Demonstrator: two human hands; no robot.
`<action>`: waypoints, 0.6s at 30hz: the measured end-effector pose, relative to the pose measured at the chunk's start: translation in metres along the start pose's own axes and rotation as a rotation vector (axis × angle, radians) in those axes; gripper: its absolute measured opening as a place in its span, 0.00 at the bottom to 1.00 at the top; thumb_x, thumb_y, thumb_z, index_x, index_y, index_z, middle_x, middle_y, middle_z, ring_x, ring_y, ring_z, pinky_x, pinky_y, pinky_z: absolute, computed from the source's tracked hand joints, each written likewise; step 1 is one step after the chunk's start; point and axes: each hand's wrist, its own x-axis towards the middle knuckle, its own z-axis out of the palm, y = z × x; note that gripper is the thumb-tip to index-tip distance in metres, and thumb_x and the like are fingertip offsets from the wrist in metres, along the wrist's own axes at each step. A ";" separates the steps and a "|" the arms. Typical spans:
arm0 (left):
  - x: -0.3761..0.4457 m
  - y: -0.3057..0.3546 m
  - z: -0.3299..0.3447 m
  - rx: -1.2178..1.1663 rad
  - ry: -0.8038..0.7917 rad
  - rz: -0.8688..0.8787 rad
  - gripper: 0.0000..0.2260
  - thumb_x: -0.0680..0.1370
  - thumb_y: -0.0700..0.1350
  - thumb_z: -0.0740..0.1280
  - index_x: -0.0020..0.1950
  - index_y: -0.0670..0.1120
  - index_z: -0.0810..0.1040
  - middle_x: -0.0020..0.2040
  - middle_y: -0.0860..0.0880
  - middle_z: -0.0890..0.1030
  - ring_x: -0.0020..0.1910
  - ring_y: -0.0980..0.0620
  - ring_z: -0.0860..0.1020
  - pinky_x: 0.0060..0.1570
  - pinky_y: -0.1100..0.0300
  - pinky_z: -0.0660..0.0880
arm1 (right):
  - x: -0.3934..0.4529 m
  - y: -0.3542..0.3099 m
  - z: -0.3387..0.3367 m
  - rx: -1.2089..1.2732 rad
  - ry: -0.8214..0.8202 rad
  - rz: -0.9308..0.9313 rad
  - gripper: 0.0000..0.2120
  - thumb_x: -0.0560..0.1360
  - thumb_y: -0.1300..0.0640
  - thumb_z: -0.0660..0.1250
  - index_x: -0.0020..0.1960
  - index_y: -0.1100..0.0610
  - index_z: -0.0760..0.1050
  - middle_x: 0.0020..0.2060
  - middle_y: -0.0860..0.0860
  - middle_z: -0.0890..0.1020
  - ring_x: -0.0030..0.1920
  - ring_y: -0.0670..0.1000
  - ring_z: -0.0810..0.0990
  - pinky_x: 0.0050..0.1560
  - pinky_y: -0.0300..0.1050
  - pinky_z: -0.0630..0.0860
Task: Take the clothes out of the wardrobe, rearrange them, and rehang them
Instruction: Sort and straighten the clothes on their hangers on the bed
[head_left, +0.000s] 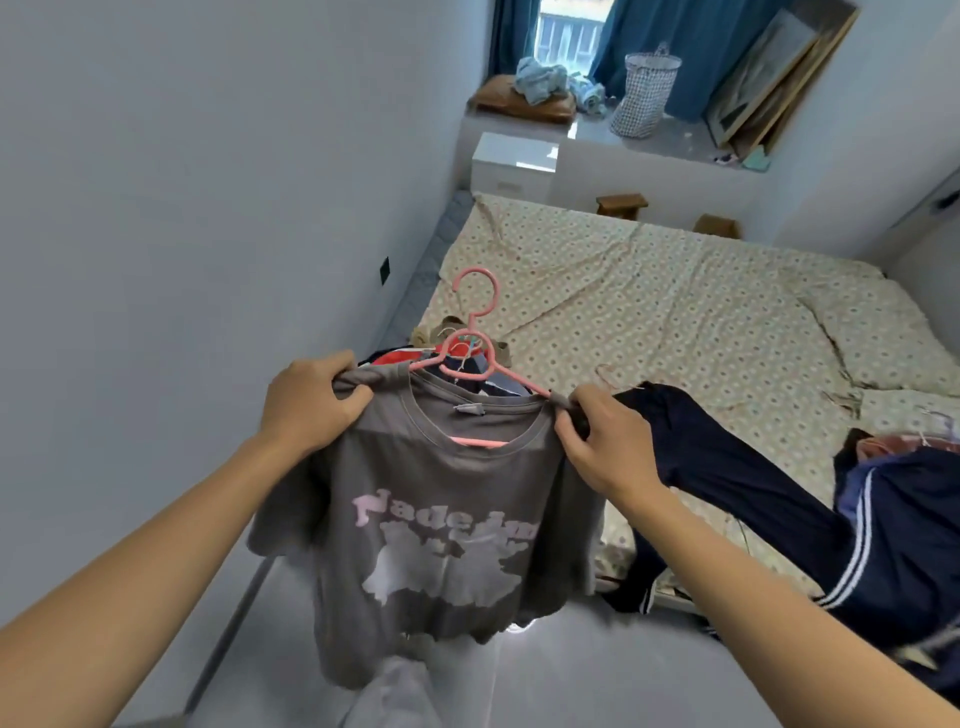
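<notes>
A grey T-shirt (431, 551) with pale pink lettering hangs in front of me on a pink plastic hanger (475, 332). My left hand (309, 402) grips the shirt's left shoulder. My right hand (602, 441) pinches the right shoulder over the hanger's arm. The hanger's hook points up and away, and its lower bar shows through the neck opening. Behind the shirt lies a pile of clothes (447, 353) at the bed's near left corner, partly hidden.
The bed (649, 312) with a patterned sheet fills the middle and right. Dark navy trousers (753, 483) with white stripes lie across its near edge. A white wall (182, 208) stands close on the left. A nightstand (514, 161), laundry basket (644, 93) and window ledge are at the far end.
</notes>
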 end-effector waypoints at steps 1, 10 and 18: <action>0.008 -0.010 0.013 -0.002 -0.027 -0.027 0.12 0.69 0.56 0.64 0.38 0.48 0.71 0.32 0.50 0.76 0.35 0.43 0.74 0.33 0.54 0.68 | 0.004 0.004 0.013 -0.007 -0.032 0.020 0.10 0.80 0.51 0.66 0.44 0.50 0.66 0.37 0.47 0.75 0.35 0.54 0.75 0.33 0.52 0.72; 0.133 -0.115 0.149 -0.037 -0.266 -0.061 0.09 0.76 0.48 0.71 0.40 0.49 0.73 0.38 0.52 0.77 0.40 0.49 0.75 0.33 0.55 0.67 | 0.092 0.062 0.168 -0.128 -0.258 0.178 0.10 0.82 0.49 0.62 0.46 0.51 0.66 0.41 0.46 0.73 0.40 0.53 0.76 0.34 0.52 0.72; 0.247 -0.196 0.271 0.075 -0.379 0.025 0.08 0.81 0.50 0.68 0.46 0.48 0.74 0.44 0.48 0.75 0.47 0.43 0.75 0.42 0.44 0.75 | 0.187 0.129 0.294 -0.241 -0.371 0.248 0.11 0.85 0.49 0.59 0.51 0.56 0.71 0.49 0.53 0.76 0.51 0.57 0.75 0.38 0.49 0.65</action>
